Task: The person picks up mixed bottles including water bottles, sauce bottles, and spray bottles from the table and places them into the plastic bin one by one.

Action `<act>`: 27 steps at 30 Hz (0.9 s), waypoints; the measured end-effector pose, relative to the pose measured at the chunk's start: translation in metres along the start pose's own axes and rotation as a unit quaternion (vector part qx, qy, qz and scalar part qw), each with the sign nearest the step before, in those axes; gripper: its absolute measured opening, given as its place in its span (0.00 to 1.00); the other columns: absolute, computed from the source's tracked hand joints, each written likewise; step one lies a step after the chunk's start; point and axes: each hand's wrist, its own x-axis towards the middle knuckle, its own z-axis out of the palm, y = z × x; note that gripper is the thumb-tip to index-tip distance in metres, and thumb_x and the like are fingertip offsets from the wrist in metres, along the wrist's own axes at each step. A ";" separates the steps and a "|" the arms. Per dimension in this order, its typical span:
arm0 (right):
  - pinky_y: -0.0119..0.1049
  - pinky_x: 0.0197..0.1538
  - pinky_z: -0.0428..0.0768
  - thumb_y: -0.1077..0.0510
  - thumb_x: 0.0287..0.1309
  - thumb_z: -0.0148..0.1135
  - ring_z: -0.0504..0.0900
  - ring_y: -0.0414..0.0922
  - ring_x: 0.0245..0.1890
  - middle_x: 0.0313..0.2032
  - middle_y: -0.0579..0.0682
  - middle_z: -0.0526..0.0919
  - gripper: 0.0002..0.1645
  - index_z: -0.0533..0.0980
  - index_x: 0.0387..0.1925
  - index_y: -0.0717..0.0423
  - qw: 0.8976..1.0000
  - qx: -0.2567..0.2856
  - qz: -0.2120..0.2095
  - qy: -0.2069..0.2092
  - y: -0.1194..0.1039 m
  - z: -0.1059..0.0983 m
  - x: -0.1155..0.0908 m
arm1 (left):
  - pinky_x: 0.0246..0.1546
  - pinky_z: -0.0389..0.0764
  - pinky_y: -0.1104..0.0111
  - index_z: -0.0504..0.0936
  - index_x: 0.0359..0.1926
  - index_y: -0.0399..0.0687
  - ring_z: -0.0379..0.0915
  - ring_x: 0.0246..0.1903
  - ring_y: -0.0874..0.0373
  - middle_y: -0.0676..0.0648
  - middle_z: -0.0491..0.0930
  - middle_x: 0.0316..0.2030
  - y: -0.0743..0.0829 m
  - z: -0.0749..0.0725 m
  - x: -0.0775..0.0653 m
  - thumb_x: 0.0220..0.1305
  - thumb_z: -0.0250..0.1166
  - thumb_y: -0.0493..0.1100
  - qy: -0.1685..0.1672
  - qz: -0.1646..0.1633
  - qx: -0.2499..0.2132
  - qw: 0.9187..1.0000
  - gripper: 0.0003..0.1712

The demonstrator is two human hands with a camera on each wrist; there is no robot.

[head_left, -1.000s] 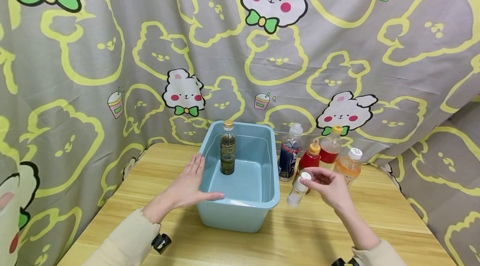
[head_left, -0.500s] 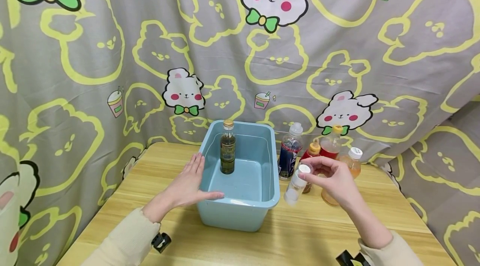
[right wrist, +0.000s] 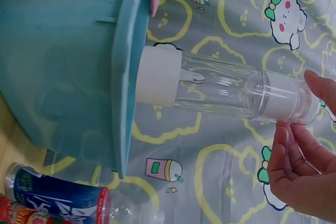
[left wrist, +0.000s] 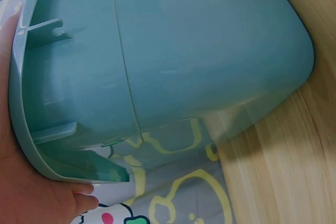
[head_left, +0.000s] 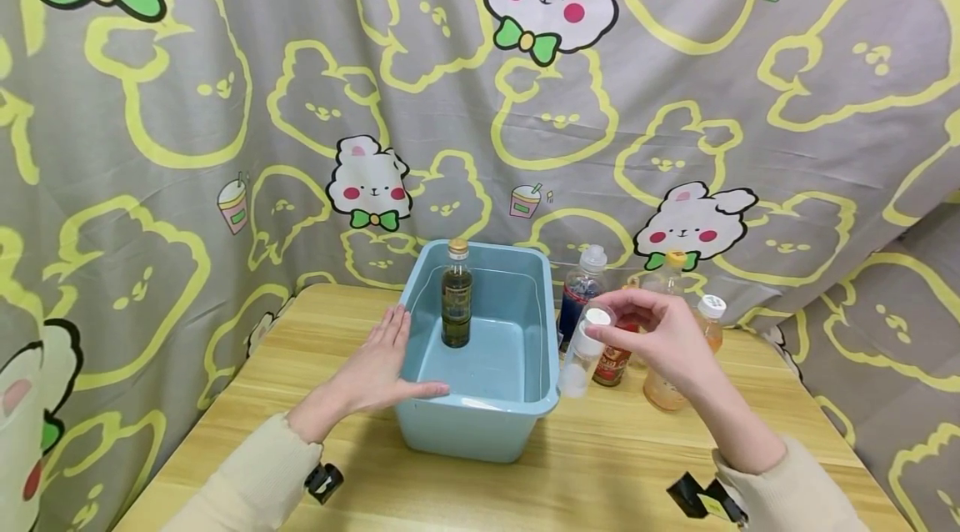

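A light-blue plastic bin [head_left: 465, 432] stands on the wooden table, with a gold-capped bottle of dark liquid [head_left: 455, 307] upright inside at its left. My left hand [head_left: 375, 369] rests on the bin's near left corner, fingers straight along the left rim and thumb over the front rim. Near the top, my right hand [head_left: 667, 340] pinches a clear bottle [head_left: 581, 361] with a white cap. This bottle tilts, its lower end close by the bin's right rim. In the right wrist view, the clear bottle [right wrist: 215, 85] shows a white band at its far end, overlapping the rim.
Right of the bin stand a blue-labelled bottle [head_left: 573, 303], a red bottle [head_left: 613, 361], an orange drink bottle [head_left: 663, 390] and a yellow-capped bottle [head_left: 663, 278], partly hidden by my right hand. A patterned curtain [head_left: 442, 123] hangs behind the table [head_left: 300, 348].
My right hand has moved left and up with the clear bottle, bringing it closer to the bin's right rim. My left hand stays on the bin.
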 end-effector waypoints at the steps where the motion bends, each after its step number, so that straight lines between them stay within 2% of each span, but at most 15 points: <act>1: 0.31 0.26 0.76 0.56 0.43 0.69 0.76 0.43 0.25 0.29 0.50 0.79 0.17 0.78 0.37 0.59 1.000 -0.003 0.003 -0.003 -0.002 0.000 0.002 | 0.62 0.43 0.54 0.45 0.64 0.27 0.30 0.64 0.42 0.31 0.39 0.65 0.000 0.000 0.000 0.40 0.49 0.80 0.000 0.000 0.000 1.000 0.69; 12: 0.30 0.34 0.77 0.51 0.42 0.70 0.77 0.43 0.29 0.32 0.52 0.79 0.22 0.78 0.39 0.59 0.999 0.005 0.019 -0.032 -0.022 0.012 0.031 | 0.63 0.42 0.55 0.45 0.64 0.27 0.30 0.65 0.43 0.32 0.39 0.65 0.000 0.000 0.001 0.40 0.49 0.80 -0.006 0.000 0.008 1.000 0.69; 20: 0.32 0.37 0.77 0.51 0.42 0.70 0.77 0.45 0.32 0.33 0.51 0.80 0.20 0.79 0.37 0.57 0.999 0.011 -0.004 -0.039 -0.029 0.026 0.052 | 0.63 0.42 0.55 0.45 0.64 0.27 0.29 0.65 0.43 0.32 0.38 0.65 -0.001 0.000 0.001 0.40 0.48 0.80 -0.006 0.002 0.012 1.000 0.69; 27: 0.33 0.36 0.77 0.52 0.42 0.69 0.77 0.46 0.30 0.31 0.51 0.79 0.19 0.79 0.36 0.58 0.999 0.015 -0.007 -0.049 -0.033 0.041 0.073 | 0.62 0.43 0.55 0.44 0.64 0.27 0.29 0.65 0.43 0.32 0.38 0.65 0.000 -0.001 0.000 0.40 0.48 0.80 -0.009 -0.003 0.008 1.000 0.69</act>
